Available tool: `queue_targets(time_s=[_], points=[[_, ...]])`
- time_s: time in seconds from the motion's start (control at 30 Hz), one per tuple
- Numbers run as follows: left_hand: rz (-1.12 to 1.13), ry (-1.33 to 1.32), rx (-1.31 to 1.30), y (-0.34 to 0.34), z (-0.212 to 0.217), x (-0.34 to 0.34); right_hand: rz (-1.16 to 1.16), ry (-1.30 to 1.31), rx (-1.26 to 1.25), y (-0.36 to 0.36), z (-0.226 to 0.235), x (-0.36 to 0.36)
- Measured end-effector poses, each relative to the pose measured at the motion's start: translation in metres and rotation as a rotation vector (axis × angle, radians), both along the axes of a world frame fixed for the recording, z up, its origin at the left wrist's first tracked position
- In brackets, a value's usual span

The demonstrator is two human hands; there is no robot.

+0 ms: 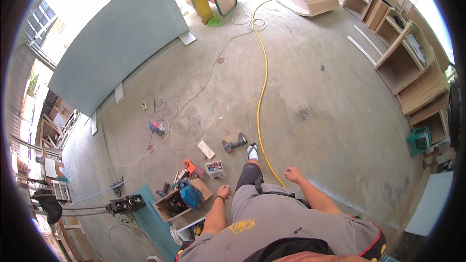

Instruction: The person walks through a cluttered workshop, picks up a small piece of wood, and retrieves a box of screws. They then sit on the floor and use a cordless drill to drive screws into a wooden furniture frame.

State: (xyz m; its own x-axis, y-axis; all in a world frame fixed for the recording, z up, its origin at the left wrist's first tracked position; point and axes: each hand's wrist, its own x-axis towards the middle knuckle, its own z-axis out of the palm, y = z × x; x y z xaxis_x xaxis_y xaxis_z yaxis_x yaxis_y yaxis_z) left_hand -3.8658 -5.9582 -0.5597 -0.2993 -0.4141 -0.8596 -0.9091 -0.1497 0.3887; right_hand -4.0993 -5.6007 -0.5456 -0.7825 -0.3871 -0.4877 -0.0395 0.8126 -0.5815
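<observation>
Both hands hang empty and loosely curled. Just left of the left hand (224, 191) sits an open wooden toolbox (180, 201); ahead of it lies a cordless drill (234, 142). A yellow hose (262, 92) runs across the concrete floor (315, 111) beside the right hand (292, 174).
</observation>
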Motion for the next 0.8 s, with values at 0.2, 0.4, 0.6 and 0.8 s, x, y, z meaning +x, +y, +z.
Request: queue_targets(time_s=[0.2,0.4,0.6,0.8], points=[[-0.333,-0.115,0.026,-0.068,0.037,-0.157,-0.175,-0.188,0.182,0.004,0.002,-0.113],[-0.393,0.107,0.048,-0.150,0.061,-0.384,-0.780,-0.135,-0.075,-0.031,0.046,-0.243],[-0.670,0.317,0.216,-0.140,0.109,-0.642,-0.710,-0.407,0.113,-0.060,0.046,-0.350],[-1.215,0.405,0.291,-0.057,0.180,-0.843,-0.547,-0.656,0.272,-0.064,-0.010,-0.485]])
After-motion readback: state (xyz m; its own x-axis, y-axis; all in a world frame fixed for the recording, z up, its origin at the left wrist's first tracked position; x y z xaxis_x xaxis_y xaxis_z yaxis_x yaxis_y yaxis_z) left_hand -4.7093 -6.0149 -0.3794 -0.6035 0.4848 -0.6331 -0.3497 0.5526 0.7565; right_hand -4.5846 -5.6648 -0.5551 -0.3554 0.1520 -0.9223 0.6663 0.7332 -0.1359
